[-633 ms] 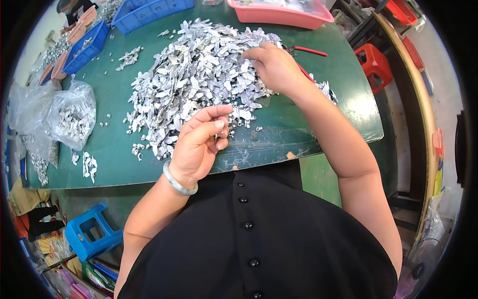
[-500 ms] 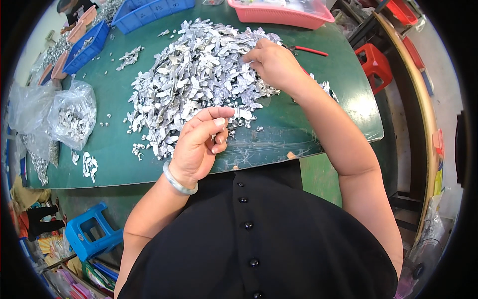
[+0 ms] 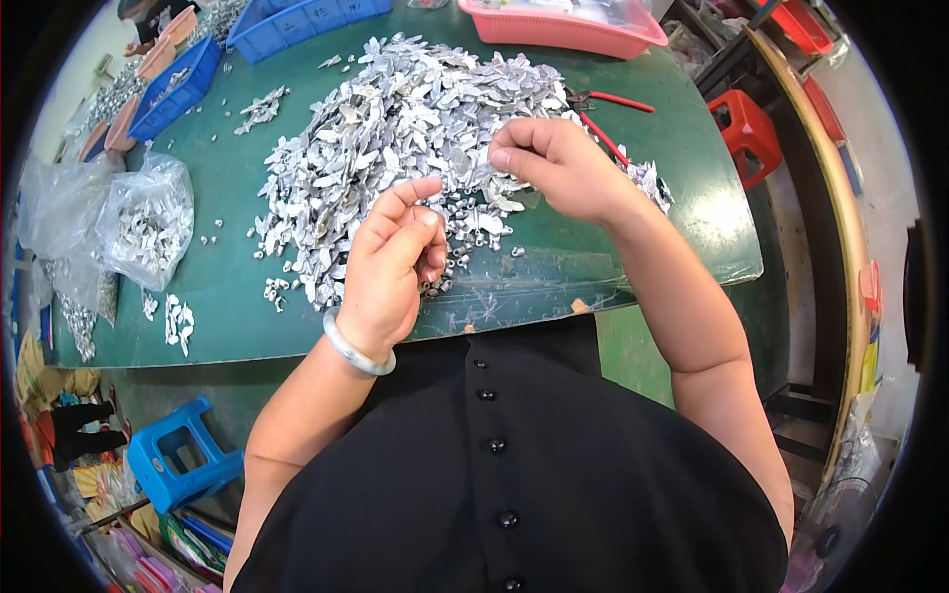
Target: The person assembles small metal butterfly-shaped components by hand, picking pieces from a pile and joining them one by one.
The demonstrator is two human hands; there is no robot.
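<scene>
A big pile of flat silver metal pieces [image 3: 366,148] sits on the green table [image 3: 227,306]. The left hand [image 3: 388,259] is by its near edge, fingers curled. The right hand [image 3: 565,170] is by its right side, thumb and finger close together. I can't tell if either holds anything. Red-handled pliers [image 3: 623,101] lie right, a clear plastic bag [image 3: 148,217] left, a pink basket [image 3: 563,32] far.

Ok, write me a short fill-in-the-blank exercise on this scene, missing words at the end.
The pale bangle is on the ____ wrist.
The hand nearer the red-handled tool is the ____ one.
Around the heap of silvery pieces, the table is ____.
The stool at the picture's left is ____.

Missing words: left; right; green; blue.
</scene>
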